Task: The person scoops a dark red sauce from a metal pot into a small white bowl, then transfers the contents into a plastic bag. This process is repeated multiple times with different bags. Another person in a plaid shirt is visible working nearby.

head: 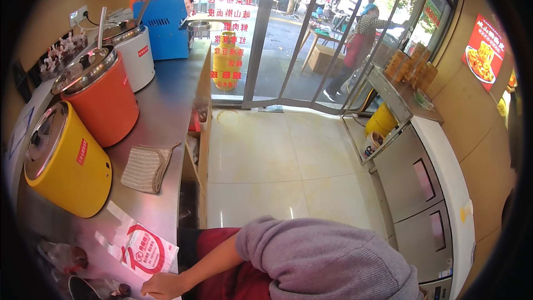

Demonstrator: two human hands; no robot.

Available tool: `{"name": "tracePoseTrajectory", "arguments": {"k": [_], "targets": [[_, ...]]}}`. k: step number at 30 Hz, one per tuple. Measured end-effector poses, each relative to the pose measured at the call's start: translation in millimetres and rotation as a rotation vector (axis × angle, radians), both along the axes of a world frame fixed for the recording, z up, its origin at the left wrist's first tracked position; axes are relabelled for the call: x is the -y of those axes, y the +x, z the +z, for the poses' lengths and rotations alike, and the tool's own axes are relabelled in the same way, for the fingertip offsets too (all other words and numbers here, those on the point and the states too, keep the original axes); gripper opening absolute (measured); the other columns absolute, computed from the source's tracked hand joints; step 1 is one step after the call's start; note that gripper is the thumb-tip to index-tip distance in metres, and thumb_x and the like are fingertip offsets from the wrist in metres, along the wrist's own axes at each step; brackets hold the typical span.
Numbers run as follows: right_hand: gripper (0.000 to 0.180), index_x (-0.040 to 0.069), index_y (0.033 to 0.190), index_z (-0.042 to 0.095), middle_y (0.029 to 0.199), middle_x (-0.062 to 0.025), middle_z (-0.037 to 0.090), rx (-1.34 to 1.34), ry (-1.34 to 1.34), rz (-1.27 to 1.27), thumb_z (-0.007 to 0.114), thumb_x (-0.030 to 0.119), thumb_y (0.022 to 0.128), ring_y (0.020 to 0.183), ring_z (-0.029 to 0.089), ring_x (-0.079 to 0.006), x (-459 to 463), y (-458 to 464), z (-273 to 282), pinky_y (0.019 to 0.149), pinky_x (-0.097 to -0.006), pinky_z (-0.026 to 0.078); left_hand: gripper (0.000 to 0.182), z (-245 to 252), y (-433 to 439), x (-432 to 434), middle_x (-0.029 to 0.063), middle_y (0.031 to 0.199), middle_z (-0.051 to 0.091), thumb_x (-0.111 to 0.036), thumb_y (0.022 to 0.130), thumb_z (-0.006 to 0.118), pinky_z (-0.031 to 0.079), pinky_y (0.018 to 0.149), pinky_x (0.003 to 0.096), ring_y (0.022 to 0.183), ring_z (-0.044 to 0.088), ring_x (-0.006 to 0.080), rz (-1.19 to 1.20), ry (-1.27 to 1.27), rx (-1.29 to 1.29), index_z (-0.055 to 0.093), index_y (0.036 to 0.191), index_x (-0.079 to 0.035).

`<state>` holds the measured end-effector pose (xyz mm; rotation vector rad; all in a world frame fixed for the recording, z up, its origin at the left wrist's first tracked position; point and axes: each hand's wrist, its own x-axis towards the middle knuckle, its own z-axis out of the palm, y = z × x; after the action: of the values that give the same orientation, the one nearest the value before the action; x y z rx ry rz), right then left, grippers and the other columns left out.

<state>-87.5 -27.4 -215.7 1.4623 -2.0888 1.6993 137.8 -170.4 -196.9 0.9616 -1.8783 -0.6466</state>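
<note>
My right hand (164,286), in a grey knit sleeve (333,254), reaches over the steel counter (154,104) at the bottom. Its fingers are bent at the lower edge of a white plastic carrier bag (160,250) with red print, which lies flat. Whether they grip it cannot be told. Left of the hand are a dark round container (81,288) and a small dark item (123,290) in clear plastic. A clear plastic bag with dark contents (75,256) lies farther left. My left hand is out of view. A dark red apron (225,277) shows below my arm.
Yellow (83,166), orange (108,100) and white (139,58) lidded soup warmers line the counter, near a folded striped cloth (148,166) and a blue machine (162,27). A steel refrigerator (410,175) stands right. Beyond the glass doors (266,50) walks a person (362,37).
</note>
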Motion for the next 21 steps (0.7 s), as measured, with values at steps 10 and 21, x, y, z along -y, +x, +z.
{"name": "tracePoseTrajectory", "arguments": {"k": [10, 21], "targets": [[0.023, 0.011, 0.106, 0.066, 0.094, -0.0073, 0.069, 0.027, 0.032, -0.020, 0.055, 0.020, 0.088, 0.080, 0.066, -0.0264, 1, 0, -1, 0.066, -0.0389, 0.052, 0.026, -13, 3, 7, 0.0241, 0.103, 0.063, -0.015, 0.093, 0.060, 0.049, 0.081, 0.0430, 0.091, 0.061, 0.0362, -0.021, -0.019, -0.004, 0.061, 0.110, 0.005], [0.023, 0.011, 0.106, 0.066, 0.096, -0.0082, 0.069, 0.046, -0.035, 0.014, 0.056, 0.019, 0.087, 0.080, 0.066, -0.0268, 2, -2, -5, 0.066, -0.0386, 0.052, 0.026, -28, 5, 21, 0.0243, 0.103, 0.063, -0.015, 0.094, 0.059, 0.049, 0.082, 0.0430, 0.091, 0.061, 0.0363, -0.040, -0.015, -0.002, 0.061, 0.110, 0.005]]}}
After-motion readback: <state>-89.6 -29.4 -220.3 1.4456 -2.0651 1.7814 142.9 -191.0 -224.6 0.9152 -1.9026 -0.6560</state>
